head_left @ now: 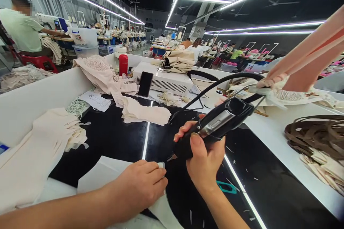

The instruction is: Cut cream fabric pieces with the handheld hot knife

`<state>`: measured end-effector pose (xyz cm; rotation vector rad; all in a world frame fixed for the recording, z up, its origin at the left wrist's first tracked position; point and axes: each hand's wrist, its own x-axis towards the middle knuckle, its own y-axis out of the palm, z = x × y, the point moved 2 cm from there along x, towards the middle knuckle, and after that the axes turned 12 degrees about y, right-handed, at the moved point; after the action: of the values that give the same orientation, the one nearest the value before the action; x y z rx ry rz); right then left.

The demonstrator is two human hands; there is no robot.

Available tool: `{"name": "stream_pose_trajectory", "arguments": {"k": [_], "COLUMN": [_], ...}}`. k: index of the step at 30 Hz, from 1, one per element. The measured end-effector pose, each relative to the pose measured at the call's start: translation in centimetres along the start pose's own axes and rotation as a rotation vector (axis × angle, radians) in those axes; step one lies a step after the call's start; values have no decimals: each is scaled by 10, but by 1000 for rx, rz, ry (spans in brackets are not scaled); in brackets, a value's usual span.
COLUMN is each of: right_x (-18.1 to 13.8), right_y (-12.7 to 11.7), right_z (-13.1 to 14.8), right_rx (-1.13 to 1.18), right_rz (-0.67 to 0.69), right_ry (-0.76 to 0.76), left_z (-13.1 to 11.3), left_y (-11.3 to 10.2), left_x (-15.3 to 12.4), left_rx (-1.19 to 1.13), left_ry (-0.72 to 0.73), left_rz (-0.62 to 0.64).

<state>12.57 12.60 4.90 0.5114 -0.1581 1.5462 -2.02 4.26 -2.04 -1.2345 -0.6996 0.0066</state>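
My right hand [204,157] grips a black corded hand tool [215,123] with a silver strip along its side. Its narrow metal tip points down and left, apart from my left hand [146,179]. The fingers of my left hand are closed on the edge of a pale fabric piece [107,171]; a small whitish end [161,165] shows by the fingertips. Most of what that hand grips is hidden. Below it hangs another pale strip [165,209]. A teal-handled small tool [226,187] lies on the black tabletop [268,171] beside my right wrist.
Cream fabric stacks [48,139] lie left, and a fabric strip [145,111] lies ahead. A phone [145,84] leans on a white vented box [161,78] near a red bottle [123,64]. Brown straps [309,132] are right. A pink band [309,50] holds up the tool's cable. A person [21,28] sits far left.
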Motion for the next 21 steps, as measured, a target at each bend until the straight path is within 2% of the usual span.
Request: {"name": "stream_pose_trajectory", "arguments": {"k": [11,21], "right_x": [-3,-6], "right_y": [9,9], "right_z": [2,-1], "right_rx": [112,119], "right_rz": [32,31], "right_ry": [51,66], "left_z": [-2,-2], "left_y": [-3,1], "left_x": [1,-2], "left_rx": [15,5], "left_ry": [-40,-41], "left_rz": [-129,-117]}}
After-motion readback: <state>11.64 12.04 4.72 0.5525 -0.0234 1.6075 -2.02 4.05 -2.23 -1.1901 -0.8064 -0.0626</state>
